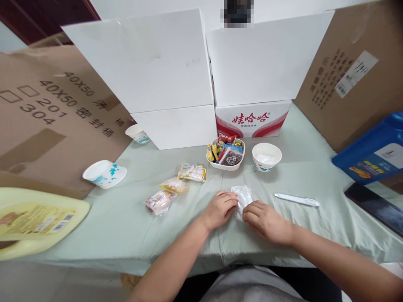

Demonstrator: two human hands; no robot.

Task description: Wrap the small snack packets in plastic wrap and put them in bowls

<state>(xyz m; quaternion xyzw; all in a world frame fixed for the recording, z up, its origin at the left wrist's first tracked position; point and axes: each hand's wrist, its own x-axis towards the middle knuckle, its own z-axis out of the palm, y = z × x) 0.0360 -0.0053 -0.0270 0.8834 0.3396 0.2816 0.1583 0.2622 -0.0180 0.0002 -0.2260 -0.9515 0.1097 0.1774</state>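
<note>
My left hand (221, 209) and my right hand (263, 220) rest on the pale green tablecloth (132, 222) near the front edge. Both have curled fingers pinching a small clear plastic wrapper (242, 196) that lies between them. Three wrapped snacks lie to the left: one reddish (159, 201), one yellowish (174, 185) and one with gold ends (192, 172). Behind the hands stands a white dish (227, 165) filled with several wrapped sweets, and beside it a white paper bowl (266, 156).
A white utility knife (296, 199) lies to the right. White boxes (163, 79) and a red-printed carton (253, 119) stand at the back, brown cardboard (56, 113) on both sides. An overturned paper bowl (104, 173), a yellow jug (34, 218), a blue container (371, 151) and a dark phone (374, 206) are around.
</note>
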